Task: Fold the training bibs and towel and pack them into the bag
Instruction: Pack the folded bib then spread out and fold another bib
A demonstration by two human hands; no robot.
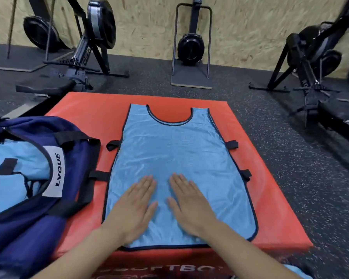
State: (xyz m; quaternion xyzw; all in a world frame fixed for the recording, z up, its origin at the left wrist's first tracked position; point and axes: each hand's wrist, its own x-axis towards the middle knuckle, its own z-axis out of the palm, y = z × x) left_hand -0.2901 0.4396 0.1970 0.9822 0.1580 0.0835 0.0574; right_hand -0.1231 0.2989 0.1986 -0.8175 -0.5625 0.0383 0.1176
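— Where is the training bib (175, 158) laid?
— Flat on the red soft box (270, 198), long axis running away; left hand (133, 206) and right hand (191, 204) are pressed flat near its hem, beside the bag (73, 168).

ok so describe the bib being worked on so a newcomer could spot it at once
Find the red soft box in the middle of the gym floor. The light blue training bib lies spread flat on top, under both flat hands. Unlike the blue bibs in the navy bag beside it, it's unfolded.

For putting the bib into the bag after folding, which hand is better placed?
Probably the left hand: the bag lies open on its side of the bib. The right hand would have to cross over. Both press flat now.
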